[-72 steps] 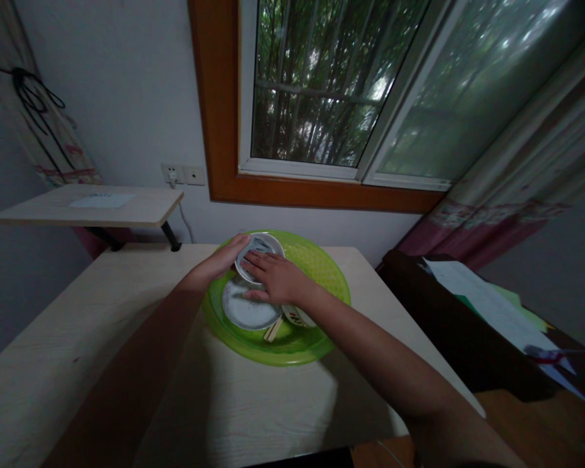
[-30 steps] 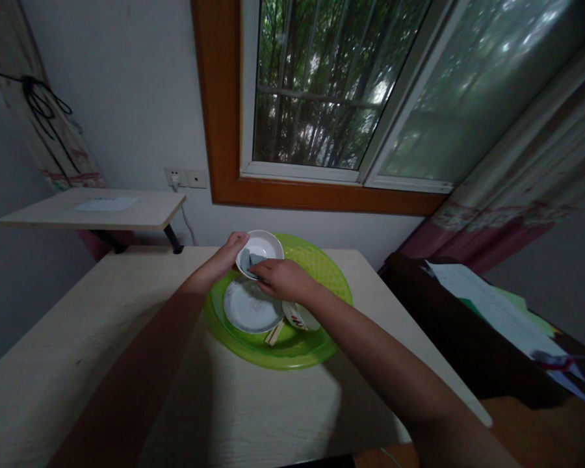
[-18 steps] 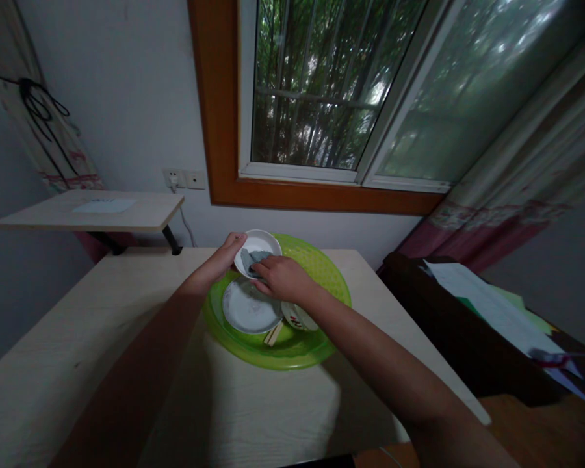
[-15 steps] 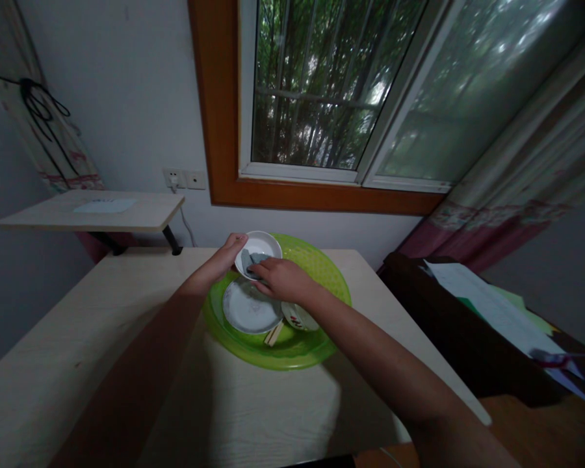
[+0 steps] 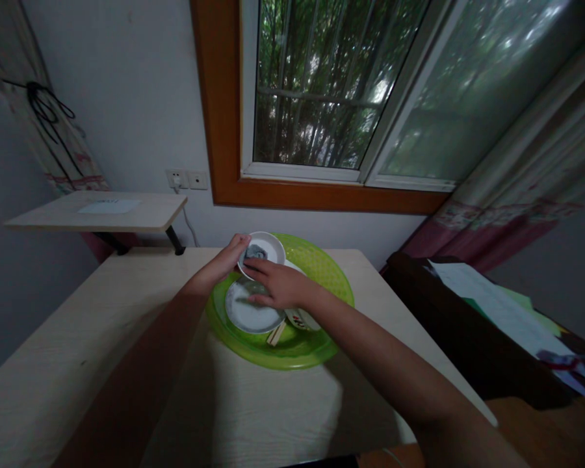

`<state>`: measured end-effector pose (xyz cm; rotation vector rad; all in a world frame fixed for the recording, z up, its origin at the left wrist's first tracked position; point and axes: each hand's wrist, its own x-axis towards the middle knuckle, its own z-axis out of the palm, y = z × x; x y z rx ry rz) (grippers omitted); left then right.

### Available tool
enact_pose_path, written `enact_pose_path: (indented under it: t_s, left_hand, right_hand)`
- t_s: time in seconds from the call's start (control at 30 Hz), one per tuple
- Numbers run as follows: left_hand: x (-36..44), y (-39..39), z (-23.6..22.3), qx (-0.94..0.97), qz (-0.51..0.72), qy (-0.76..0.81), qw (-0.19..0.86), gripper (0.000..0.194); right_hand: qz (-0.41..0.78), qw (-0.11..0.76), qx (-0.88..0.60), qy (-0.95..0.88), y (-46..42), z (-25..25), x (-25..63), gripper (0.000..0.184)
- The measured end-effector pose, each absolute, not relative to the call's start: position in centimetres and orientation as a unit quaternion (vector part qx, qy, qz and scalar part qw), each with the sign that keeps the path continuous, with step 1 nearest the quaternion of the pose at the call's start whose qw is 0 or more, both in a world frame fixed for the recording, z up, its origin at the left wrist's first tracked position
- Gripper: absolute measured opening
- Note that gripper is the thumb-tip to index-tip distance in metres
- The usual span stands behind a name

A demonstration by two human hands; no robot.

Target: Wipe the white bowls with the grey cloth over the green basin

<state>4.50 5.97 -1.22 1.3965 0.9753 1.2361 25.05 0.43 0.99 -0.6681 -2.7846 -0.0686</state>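
My left hand (image 5: 236,248) is closed on the left rim of a white bowl (image 5: 275,248), which is tilted so its inside faces me. A crumpled grey cloth (image 5: 256,251) lies inside the bowl. My right hand (image 5: 279,283) is over the bowl's lower edge, its fingers stretched out near the cloth and its thumb spread apart. Whether those fingertips touch the cloth I cannot tell. Below them a white plate (image 5: 248,317) rests on a green tray (image 5: 292,359). To its right, a patterned dish (image 5: 299,320) is partly covered by my right wrist.
Chopsticks (image 5: 275,334) lie on the tray beside the plate. The tray stands on a pale wooden table (image 5: 263,409). A small raised shelf (image 5: 160,211) is at the back left. Papers (image 5: 487,309) lie on a dark piece of furniture at the right, and a window (image 5: 331,97) is behind.
My right hand has loosened from the grey cloth, its fingers straightening and its thumb moving down and away. The cloth now sits bunched in the bowl. My left hand keeps its hold.
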Motion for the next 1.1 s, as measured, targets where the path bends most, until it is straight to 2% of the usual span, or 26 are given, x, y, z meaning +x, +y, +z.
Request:
enact_pose_path:
  t_s: [0.3,0.43,0.57,0.83,0.97,1.1]
  left_hand:
    - [4.5,6.2,-1.4,0.539,0.507,0.398,0.542,0.038]
    - [4.3,6.3,-1.6,0.543,0.5,0.4,0.543,0.042]
    - [4.2,6.1,-1.6,0.557,0.487,0.405,0.537,0.044]
    - [4.4,5.0,-0.4,0.566,0.499,0.382,0.533,0.035]
    - [4.4,5.0,-0.5,0.566,0.489,0.375,0.548,0.034]
    - [4.6,5.1,-0.5,0.554,0.499,0.364,0.558,0.033]
  right_hand:
    - [-0.147,0.124,-0.365,-0.911,0.2,1.0,25.0,0.068]
    - [-0.142,0.099,-0.381,-0.908,-0.2,1.6,24.6,0.058]
    - [-0.083,0.096,-0.324,-0.938,-0.3,2.1,24.7,0.055]
    - [0.066,0.166,-0.222,-0.959,0.3,1.2,25.4,0.077]
    - [0.108,0.181,-0.213,-0.954,0.5,0.8,25.3,0.093]
    - [0.114,0.184,-0.216,-0.952,0.5,0.8,25.3,0.099]
